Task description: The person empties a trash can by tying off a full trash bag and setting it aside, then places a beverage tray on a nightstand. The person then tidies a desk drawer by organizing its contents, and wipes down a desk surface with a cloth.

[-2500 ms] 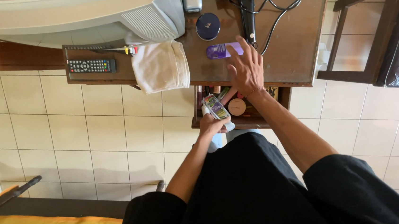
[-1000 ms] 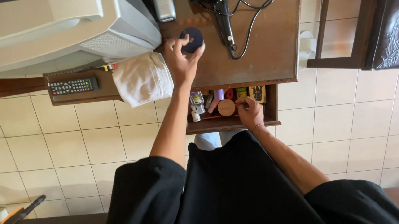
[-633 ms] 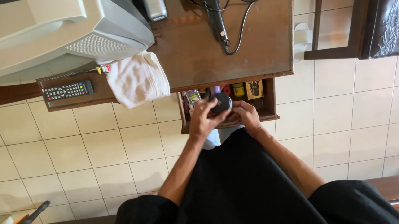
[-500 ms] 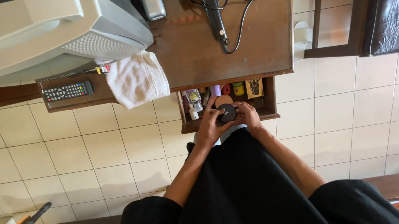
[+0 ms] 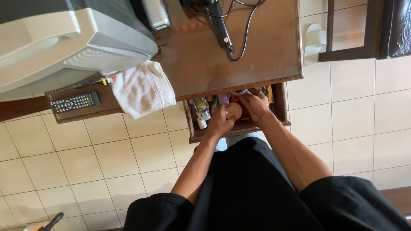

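Observation:
Both of my hands reach into an open wooden drawer (image 5: 283,110) under the brown table top (image 5: 240,54). My left hand (image 5: 219,122) rests against a round tan lid (image 5: 234,110) in the drawer's middle; whether it grips the lid I cannot tell. My right hand (image 5: 255,104) lies among the small items at the drawer's back right, fingers bent down; what it holds is hidden. Small bottles (image 5: 200,113) stand at the drawer's left end. The dark round disc seen earlier is out of sight.
A grey television (image 5: 58,39) fills the table's left. A white cloth (image 5: 142,88) hangs over the table edge, a black remote (image 5: 75,102) beside it. A black corded hair tool (image 5: 220,21) lies on top. A dark wooden chair (image 5: 378,18) stands at the right on the tiled floor (image 5: 72,165).
My left hand took the dark round disc from the table top and brought it down to the drawer. Both hands have since moved deeper into the drawer and the disc is no longer visible.

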